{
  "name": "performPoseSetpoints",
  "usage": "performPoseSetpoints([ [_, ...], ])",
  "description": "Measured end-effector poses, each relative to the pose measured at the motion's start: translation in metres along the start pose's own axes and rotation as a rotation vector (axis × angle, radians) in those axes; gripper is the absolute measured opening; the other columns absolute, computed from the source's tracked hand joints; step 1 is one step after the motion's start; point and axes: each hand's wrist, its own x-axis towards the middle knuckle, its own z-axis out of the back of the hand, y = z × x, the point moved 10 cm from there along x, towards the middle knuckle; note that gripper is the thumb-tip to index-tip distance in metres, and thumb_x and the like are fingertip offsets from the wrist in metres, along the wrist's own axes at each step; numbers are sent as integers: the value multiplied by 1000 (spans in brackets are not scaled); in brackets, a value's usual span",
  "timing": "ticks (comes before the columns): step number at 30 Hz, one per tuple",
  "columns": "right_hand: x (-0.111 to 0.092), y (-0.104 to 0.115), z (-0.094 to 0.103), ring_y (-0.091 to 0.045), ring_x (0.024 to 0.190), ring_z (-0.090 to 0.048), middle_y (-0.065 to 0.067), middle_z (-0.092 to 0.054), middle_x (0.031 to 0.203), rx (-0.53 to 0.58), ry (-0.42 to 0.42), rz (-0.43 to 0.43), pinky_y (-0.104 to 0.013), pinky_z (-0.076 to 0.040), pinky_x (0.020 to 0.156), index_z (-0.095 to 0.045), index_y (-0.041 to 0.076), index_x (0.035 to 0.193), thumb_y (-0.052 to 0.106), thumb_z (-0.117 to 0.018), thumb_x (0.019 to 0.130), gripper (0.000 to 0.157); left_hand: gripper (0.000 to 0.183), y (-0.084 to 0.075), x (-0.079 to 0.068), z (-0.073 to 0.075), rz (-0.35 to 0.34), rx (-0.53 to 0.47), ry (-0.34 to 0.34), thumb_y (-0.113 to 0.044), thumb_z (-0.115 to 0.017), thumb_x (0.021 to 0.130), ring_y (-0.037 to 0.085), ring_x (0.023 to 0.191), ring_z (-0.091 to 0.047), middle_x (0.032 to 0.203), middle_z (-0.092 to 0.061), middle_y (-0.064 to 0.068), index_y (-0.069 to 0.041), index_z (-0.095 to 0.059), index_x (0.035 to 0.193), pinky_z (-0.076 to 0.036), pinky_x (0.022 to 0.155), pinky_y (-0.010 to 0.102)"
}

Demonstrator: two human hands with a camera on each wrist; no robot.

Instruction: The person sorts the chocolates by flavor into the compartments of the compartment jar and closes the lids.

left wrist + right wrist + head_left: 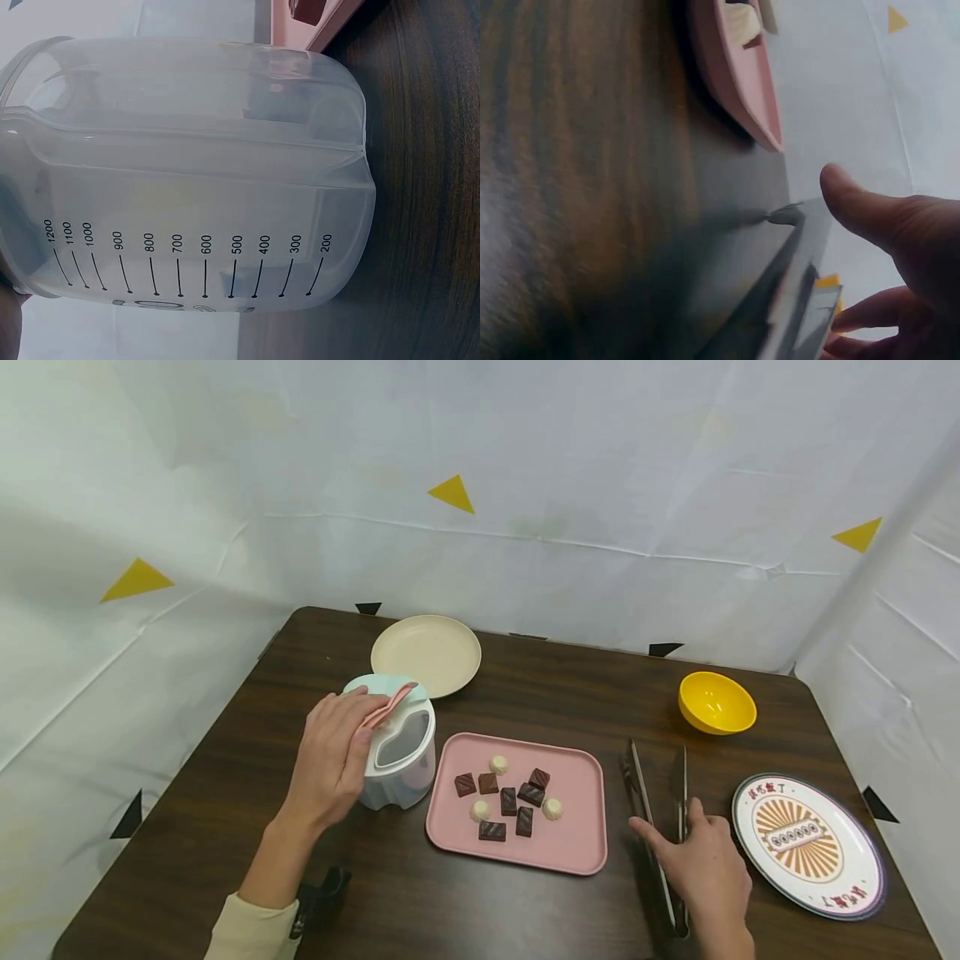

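A clear plastic storage canister (401,785) with a white top stands upright left of the pink tray. A pink flap lid (390,706) is tilted up from its top, and my left hand (330,756) pinches it between thumb and fingers. Markings along the canister wall (202,210) fill the left wrist view. Metal tongs (660,852) with spread arms lie right of the tray. Around them is my right hand (708,868), its thumb stretched out over the left arm and its fingers beside the right one. The thumb stands apart from the tongs (791,300) in the right wrist view.
Several dark chocolates (508,802) and white ones (552,809) lie on the pink tray (585,852). A cream plate (427,652) is behind the canister. To the right stand a yellow bowl (717,703) and a printed plate (810,847). White sheeting (570,468) walls the table in.
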Motion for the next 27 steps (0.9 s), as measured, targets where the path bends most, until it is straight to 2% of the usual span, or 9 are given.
performPoseSetpoints([
  [11,1,-5,-2,-54,94,-58,-34,-57,117,26,-55,4,-62,-47,63,-47,-7,139,70,-72,70,106,41,-1,0,1,-3,-4,-8,-27,-37,98,30,127,-50,126,-63,4,-11,-63,125,-25,107,58],
  [18,-1,-6,-1,-55,90,-59,-34,-59,112,49,-78,6,-63,-46,62,-52,-6,134,57,-73,77,88,41,-1,0,1,-6,-6,-11,-28,-37,98,30,127,-50,126,-63,4,-12,-63,125,-25,107,59],
  [22,-2,-10,0,-57,95,-57,-34,-58,116,55,-63,0,-65,-45,66,-51,-5,135,49,-71,81,79,41,-1,1,1,-5,-3,-9,-28,-37,98,30,127,-50,126,-63,4,-11,-63,125,-25,107,59],
  [27,0,-16,-2,-55,95,-58,-31,-59,113,64,-27,3,-64,-45,64,-52,2,134,45,-68,85,67,41,0,0,0,0,0,-2,-27,-37,98,30,127,-50,126,-63,4,-11,-63,125,-25,107,59],
])
